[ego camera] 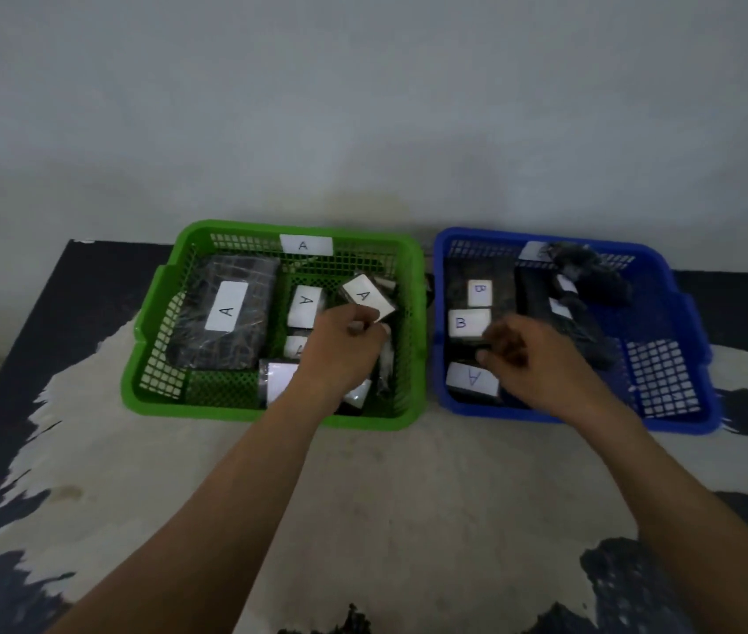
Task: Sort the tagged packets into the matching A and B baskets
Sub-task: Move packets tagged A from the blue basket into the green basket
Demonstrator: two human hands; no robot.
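1. A green basket stands at the left of the patterned table, and a tag marked A is fixed to its far wall.
2. A large dark packet tagged A lies flat in its left half, and a small packet tagged A lies near the middle.
3. The left hand is held over the right half of the green basket. Its fingers are curled, and a raised packet tagged A is pinched at its near edge and held tilted.
4. A blue basket stands just beside the green one, to the right.
5. Two packets tagged B lie in its left part, and one packet tagged A lies at its near left corner.
6. The right hand is held over the blue basket beside these packets, with its fingers curled. Whether anything is gripped cannot be told.
7. Dark packets are piled at the far side of the blue basket.
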